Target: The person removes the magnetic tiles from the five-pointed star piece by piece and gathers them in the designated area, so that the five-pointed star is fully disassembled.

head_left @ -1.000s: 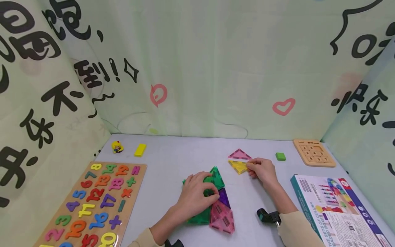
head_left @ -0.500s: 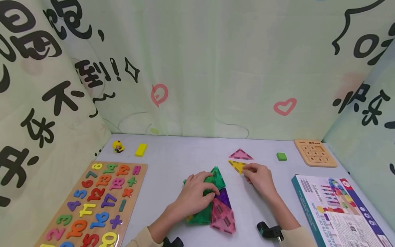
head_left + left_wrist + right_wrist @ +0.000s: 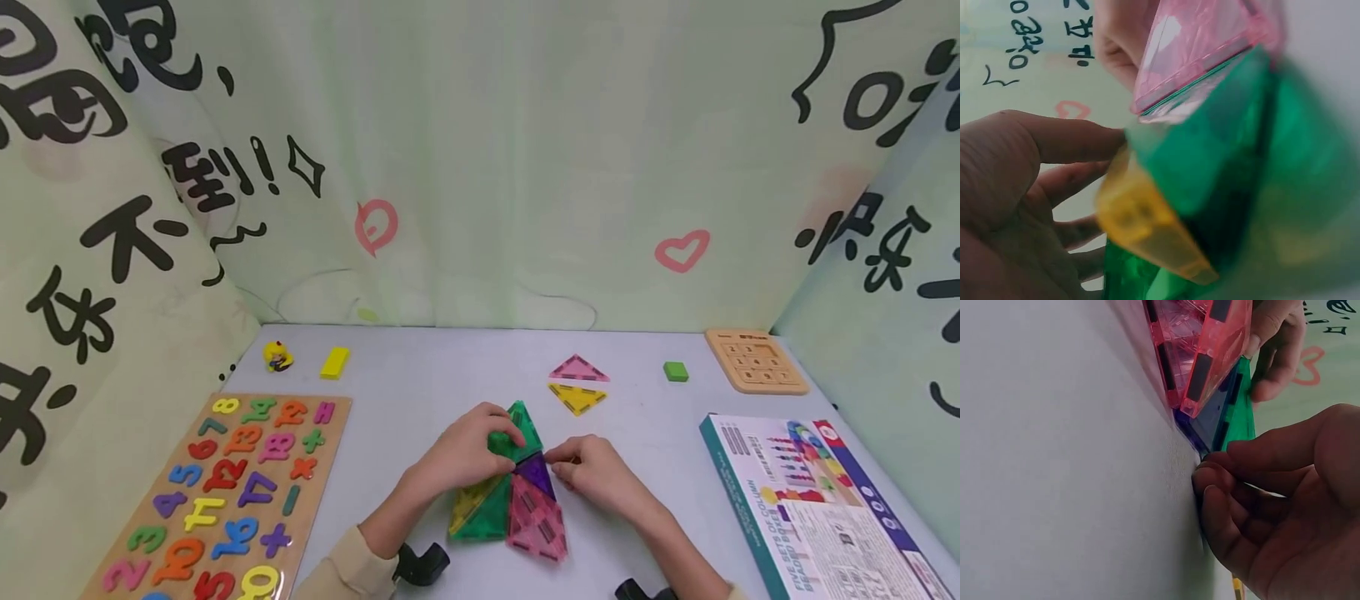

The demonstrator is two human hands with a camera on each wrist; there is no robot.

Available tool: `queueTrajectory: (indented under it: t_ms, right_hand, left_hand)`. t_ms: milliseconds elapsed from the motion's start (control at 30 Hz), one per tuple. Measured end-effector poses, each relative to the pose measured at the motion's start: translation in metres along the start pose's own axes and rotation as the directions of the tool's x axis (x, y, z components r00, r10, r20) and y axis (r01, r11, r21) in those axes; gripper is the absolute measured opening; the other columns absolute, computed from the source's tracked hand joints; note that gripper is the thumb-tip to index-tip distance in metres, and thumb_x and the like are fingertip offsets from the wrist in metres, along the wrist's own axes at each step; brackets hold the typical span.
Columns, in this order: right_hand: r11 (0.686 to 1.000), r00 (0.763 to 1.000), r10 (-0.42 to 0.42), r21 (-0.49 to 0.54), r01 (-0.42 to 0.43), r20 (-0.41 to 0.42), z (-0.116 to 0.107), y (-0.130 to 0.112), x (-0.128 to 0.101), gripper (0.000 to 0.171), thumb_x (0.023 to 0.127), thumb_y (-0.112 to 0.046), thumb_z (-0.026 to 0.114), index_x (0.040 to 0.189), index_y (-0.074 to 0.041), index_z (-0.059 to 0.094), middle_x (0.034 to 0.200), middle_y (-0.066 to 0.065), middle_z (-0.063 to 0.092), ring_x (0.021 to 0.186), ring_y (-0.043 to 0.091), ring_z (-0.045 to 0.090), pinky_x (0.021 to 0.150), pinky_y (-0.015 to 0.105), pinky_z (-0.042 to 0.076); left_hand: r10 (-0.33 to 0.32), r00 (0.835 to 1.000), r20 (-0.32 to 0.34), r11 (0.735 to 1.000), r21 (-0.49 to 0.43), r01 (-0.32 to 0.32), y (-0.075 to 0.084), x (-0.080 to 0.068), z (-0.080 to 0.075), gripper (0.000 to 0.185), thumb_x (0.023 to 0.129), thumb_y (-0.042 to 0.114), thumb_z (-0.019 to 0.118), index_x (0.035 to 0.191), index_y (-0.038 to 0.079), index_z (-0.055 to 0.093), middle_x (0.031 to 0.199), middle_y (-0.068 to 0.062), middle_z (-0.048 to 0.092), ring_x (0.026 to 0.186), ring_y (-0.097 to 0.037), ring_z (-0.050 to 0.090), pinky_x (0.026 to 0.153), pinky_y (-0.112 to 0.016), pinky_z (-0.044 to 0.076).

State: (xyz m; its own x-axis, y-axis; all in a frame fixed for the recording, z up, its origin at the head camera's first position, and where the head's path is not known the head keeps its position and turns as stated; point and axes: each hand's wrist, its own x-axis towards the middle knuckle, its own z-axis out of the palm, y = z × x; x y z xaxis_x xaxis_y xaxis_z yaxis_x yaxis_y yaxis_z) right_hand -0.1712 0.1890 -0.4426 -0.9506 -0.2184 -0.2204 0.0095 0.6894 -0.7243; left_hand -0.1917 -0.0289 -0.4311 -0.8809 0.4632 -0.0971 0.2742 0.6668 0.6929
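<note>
A flat cluster of translucent magnetic tiles lies on the table: a green triangle [image 3: 522, 427] at the top, a purple tile [image 3: 536, 477], a pink tile [image 3: 537, 525] and a yellow-green tile [image 3: 476, 508]. My left hand [image 3: 501, 442] grips the green triangle, fingers curled over its edge. My right hand [image 3: 561, 467] pinches the purple tile's right corner. The right wrist view shows the right hand's fingertips [image 3: 1213, 481] at the purple tile [image 3: 1209, 428], below the pink tile [image 3: 1204, 344]. Close up in the left wrist view are the green tile [image 3: 1229, 175], a yellow tile [image 3: 1147, 231] and my left hand [image 3: 1085, 181].
A loose yellow triangle [image 3: 576, 397] and a pink triangle [image 3: 577, 369] lie behind the cluster. A number puzzle board [image 3: 330, 408] sits at the left, a printed box [image 3: 810, 500] at the right. A wooden sliding puzzle [image 3: 756, 360], green block [image 3: 676, 372], yellow block [image 3: 334, 362] and small yellow figure [image 3: 277, 357] line the back.
My right hand let go of the yellow triangle and came back to the purple tile's corner. My left hand shifted up to grip the green triangle.
</note>
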Motion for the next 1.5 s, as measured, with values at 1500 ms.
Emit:
queueTrajectory:
  t_ms: [1500]
  right_hand:
    - [0.921, 0.94, 0.242, 0.361, -0.144, -0.243, -0.024, 0.025, 0.002, 0.028, 0.093, -0.016, 0.068, 0.113, 0.003, 0.064, 0.073, 0.005, 0.068, 0.062, 0.015, 0.065, 0.061, 0.023, 0.055]
  left_hand:
    - [0.097, 0.98, -0.171, 0.961, 0.271, -0.048, -0.006, 0.001, 0.02, 0.018, 0.085, 0.045, 0.075, 0.098, 0.032, 0.072, 0.125, 0.004, 0.063, 0.113, -0.018, 0.061, 0.09, -0.04, 0.053]
